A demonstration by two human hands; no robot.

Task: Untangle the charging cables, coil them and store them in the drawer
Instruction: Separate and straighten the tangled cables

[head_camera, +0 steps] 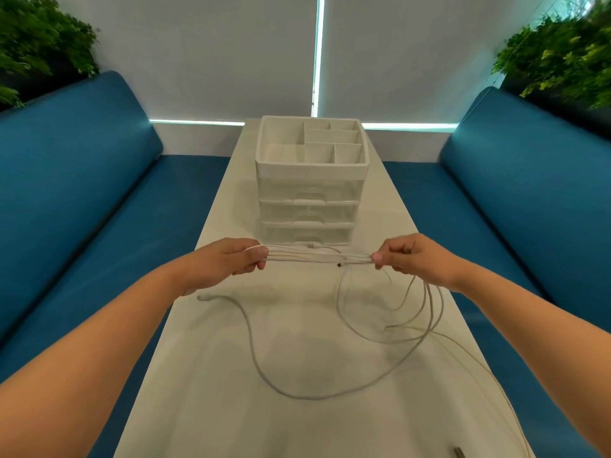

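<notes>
Several strands of white charging cable (pixel 317 257) are stretched level between my hands, just above the white table (pixel 211 408). My left hand (pixel 228 259) grips the folded left end. My right hand (pixel 413 257) pinches the right end, from which loose lengths hang down and loop across the table. One thicker white cable (pixel 254 361) curves over the table, its plug lying near my left wrist. Behind the cables stands a clear plastic drawer unit (pixel 309 206) with three drawers, all closed, and a divided tray on top.
Blue benches (pixel 82 200) run along both sides of the narrow table. Green plants stand in the far corners. A small dark plug (pixel 459 452) lies at the table's near right edge, where cable strands trail off.
</notes>
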